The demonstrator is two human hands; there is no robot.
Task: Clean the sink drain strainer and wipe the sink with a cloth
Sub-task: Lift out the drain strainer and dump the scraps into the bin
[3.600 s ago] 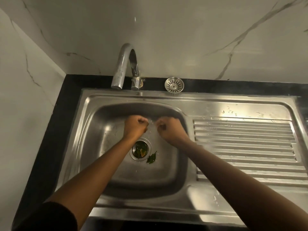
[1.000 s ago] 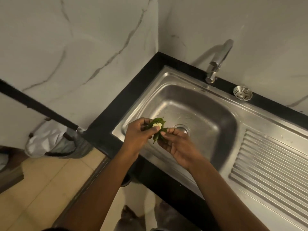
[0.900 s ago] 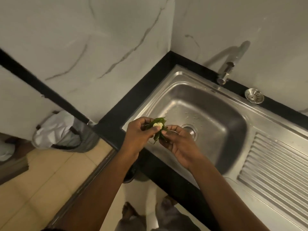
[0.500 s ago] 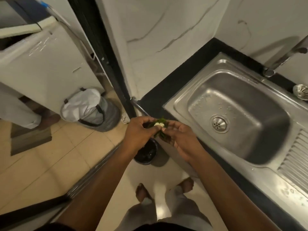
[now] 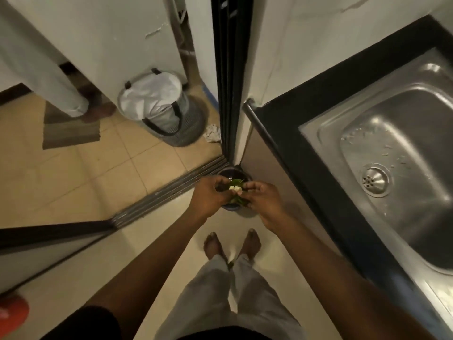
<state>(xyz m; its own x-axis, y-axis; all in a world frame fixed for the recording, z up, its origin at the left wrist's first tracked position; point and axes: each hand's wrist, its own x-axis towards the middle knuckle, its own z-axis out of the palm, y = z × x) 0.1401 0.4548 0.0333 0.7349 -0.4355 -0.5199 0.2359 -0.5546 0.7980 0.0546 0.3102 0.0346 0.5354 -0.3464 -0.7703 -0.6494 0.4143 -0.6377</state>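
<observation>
Left hand [image 5: 208,198], right hand [image 5: 264,202] pinching limp green scraps [image 5: 235,189] — round dark bin [image 5: 230,171] beneath

Hands mask the scraps and the bin; edges clip the sink and other things.

At centre frame the left hand [image 5: 208,196] and right hand [image 5: 263,201] meet, and their fingers [image 5: 253,186] cover most of the green and white scraps [image 5: 234,188] they pinch; the white bits are too small to identify. Below them only the far rim of a dark round bin [image 5: 234,171] shows. The sink [image 5: 316,123] runs off the right edge. A blurred red object [image 5: 12,312] is clipped at lower left. A pale trouser leg [image 5: 49,77] is cut off at upper left. A small crumpled white thing [image 5: 212,134] beside the door frame cannot be made out.
</observation>
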